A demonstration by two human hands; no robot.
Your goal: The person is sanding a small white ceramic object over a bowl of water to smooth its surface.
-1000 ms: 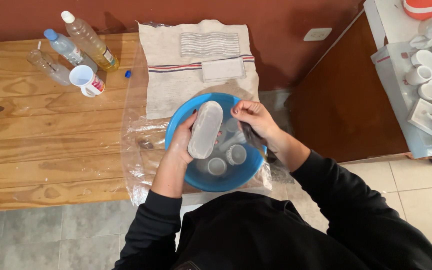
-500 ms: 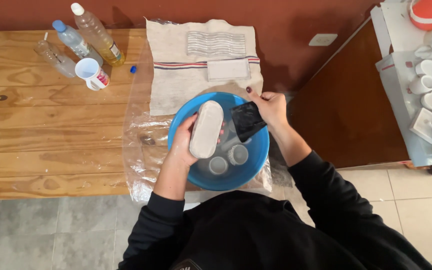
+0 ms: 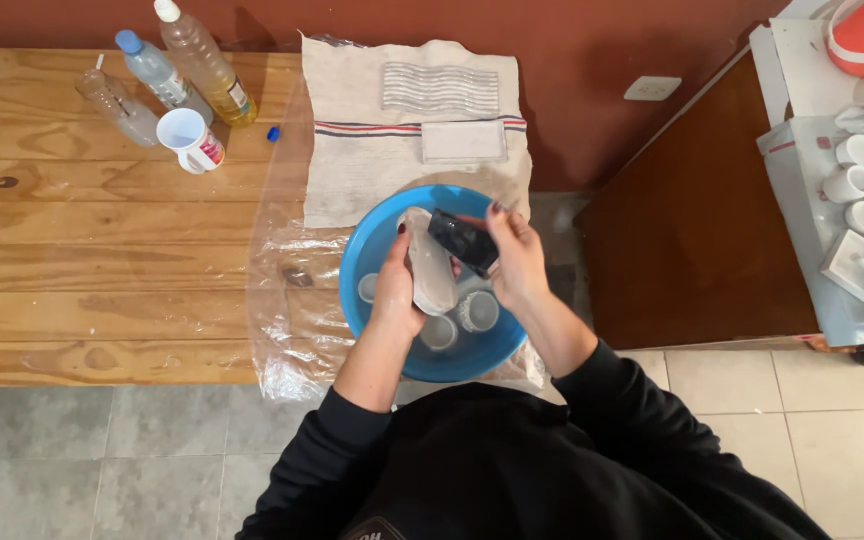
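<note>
The left hand (image 3: 397, 290) gripped a pale oblong mould (image 3: 428, 265) above the blue basin (image 3: 372, 250), which stood on the bench (image 3: 102, 240). The right hand (image 3: 514, 255) pinched a dark sponge (image 3: 462, 241) against the mould's upper end. Step judged: scrubbing. Next move likely calls for firm counter-hold. Long axis ran near-upright in view, top tilted slightly left, away from the person.

A yellow-liquid bottle (image 3: 204, 62) at the table's back left carries what seems a small pale label.
</note>
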